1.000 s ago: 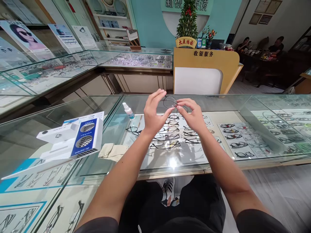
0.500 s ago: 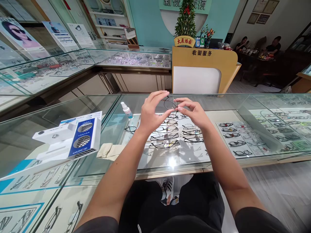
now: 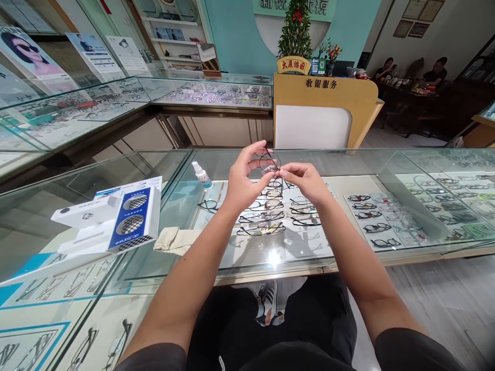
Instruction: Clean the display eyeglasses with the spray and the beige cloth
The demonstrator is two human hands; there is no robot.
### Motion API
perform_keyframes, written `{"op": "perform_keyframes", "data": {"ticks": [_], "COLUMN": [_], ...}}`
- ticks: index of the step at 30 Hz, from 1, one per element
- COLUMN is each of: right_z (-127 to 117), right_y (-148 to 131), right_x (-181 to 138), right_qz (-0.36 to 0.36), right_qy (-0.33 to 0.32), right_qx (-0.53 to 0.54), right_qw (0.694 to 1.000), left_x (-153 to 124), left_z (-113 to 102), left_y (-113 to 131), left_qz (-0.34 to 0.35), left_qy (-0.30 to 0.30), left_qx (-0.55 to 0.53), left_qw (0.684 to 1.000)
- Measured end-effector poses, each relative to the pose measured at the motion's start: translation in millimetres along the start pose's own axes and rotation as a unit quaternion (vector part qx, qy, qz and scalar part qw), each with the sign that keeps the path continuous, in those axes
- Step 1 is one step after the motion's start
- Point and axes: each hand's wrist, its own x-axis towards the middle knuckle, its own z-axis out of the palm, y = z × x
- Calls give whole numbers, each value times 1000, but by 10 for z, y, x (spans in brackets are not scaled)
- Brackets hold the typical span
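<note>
Holding eyeglasses (image 3: 269,167), left grip (image 3: 245,178), right grip (image 3: 304,180), counter edge (image 3: 336,150) beyond, bottle (image 3: 202,175) apart

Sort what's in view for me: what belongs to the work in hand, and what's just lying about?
In hand:
- glasses, held in the left hand and right hand

Lying about, untouched:
- spray bottle
- folded cloth
- blue and white box
- rows of display frames

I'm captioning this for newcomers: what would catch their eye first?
First, the left hand and right hand, holding round-lensed glasses above the glass counter. Next, the blue-and-white box at picture left and, top centre, a leafy plant rising over the yellow desk.
</note>
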Motion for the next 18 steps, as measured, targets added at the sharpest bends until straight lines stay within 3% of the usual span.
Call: {"op": "perform_keyframes", "data": {"ticks": [4, 6, 12, 18], "right_z": [18, 33, 189, 325], "right_y": [62, 102, 162, 182], "right_x": [26, 41, 2, -76], "right_qz": [-25, -40, -100, -121], "right_qy": [73, 102, 173, 186], "right_qx": [-6, -11, -100, -213], "right_qw": [997, 994, 975, 952], "left_x": [-43, -78, -126, -80], "left_z": [95, 154, 265, 289], "left_y": [-18, 33, 146, 27], "left_qz": [27, 10, -193, -289], "left_qy": [149, 187, 61, 55], "left_qx": [96, 125, -22, -179], "left_qw": [984, 974, 979, 939]}}
